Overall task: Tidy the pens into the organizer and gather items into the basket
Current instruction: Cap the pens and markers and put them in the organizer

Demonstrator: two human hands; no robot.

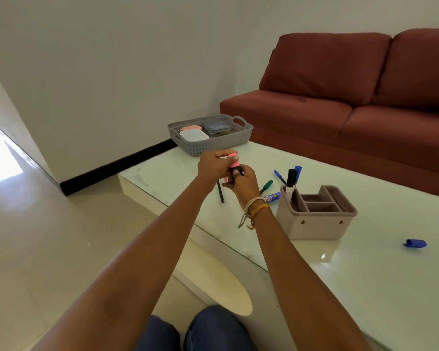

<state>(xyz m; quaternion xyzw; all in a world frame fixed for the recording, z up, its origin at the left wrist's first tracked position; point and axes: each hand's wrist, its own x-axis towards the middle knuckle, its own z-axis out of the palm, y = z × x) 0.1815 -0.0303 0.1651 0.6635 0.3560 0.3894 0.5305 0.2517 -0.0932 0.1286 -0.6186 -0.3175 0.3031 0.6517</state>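
Two hands meet above the pale glass-topped table point(314, 287), left of the beige plastic organizer point(317, 214). They share a pink highlighter pen point(233, 162), its long axis tilted, the pink end up and away, the black end low toward the person. The left hand point(213, 167) pinches the upper pink end; the right hand point(241, 184) closes round the lower part. Beyond the hands, the grey perforated plastic basket point(213, 145) holds a white lidded box point(193, 135), a pink one and a clear blue-lidded one. The organizer's tall left compartment holds a black marker point(290, 181) and a blue one, upright. A blue cap point(415, 243) lies right of the organizer.
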